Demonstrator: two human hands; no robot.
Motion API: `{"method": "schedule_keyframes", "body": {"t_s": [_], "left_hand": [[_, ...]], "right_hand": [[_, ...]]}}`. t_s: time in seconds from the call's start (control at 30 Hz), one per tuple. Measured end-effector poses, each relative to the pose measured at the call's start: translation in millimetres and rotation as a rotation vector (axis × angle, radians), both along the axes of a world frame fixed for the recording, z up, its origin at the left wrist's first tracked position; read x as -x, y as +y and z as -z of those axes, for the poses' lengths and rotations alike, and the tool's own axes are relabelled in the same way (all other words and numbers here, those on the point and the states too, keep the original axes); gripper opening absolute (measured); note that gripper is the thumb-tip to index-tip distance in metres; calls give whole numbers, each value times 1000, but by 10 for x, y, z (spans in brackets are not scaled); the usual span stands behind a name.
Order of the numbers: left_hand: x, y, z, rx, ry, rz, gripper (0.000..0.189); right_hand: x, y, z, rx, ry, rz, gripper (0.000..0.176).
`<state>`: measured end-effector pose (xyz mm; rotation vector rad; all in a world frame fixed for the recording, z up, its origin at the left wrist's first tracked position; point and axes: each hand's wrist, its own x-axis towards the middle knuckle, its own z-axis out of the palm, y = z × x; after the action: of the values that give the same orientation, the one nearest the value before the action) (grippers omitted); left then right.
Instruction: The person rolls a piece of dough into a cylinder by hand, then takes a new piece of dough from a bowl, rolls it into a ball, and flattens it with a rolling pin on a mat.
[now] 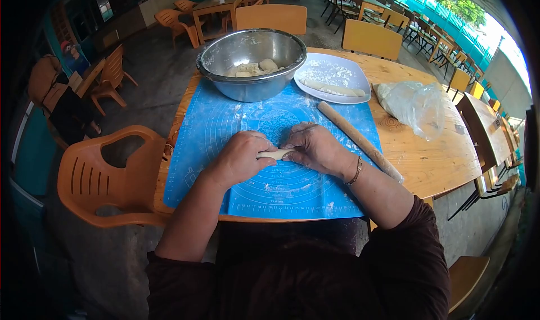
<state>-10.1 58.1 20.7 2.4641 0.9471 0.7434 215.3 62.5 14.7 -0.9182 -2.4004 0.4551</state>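
Observation:
Between my two hands is a short pale roll of dough (275, 154), held just over the blue pastry mat (208, 128). My left hand (242, 154) is closed on its left end, thumb and fingers pinching. At the other end, my right hand (316, 146) grips with curled fingertips; a bracelet circles that wrist. Right of my right hand a wooden rolling pin (360, 141) lies slantwise across the mat's edge. Beyond my hands stands a steel bowl (247, 86) with lumps of dough (256, 68) inside. A white plate (360, 83) beside it carries flour and a long dough roll (332, 88).
A clear plastic bag (416, 103) lies on the right of the wooden table (450, 151). An orange plastic chair (112, 176) stands against the table's left side. Farther left a person (53, 89) bends forward. More tables and chairs fill the background.

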Motion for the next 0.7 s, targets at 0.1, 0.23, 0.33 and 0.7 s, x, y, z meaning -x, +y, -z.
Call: {"method": "schedule_keyframes", "body": {"t_s": [0.1, 0.23, 0.33, 0.7], "left_hand": [[24, -17, -38, 55, 39, -23, 25], [78, -36, -37, 81, 70, -51, 26], [35, -59, 3, 17, 41, -59, 29], [-168, -83, 58, -82, 28, 11, 27]], "right_hand": [[-60, 20, -15, 46, 13, -11, 16], [-128, 44, -29, 61, -11, -48, 17], [-96, -6, -39, 16, -36, 14, 20], [-217, -49, -246, 199, -198, 116, 23]]}}
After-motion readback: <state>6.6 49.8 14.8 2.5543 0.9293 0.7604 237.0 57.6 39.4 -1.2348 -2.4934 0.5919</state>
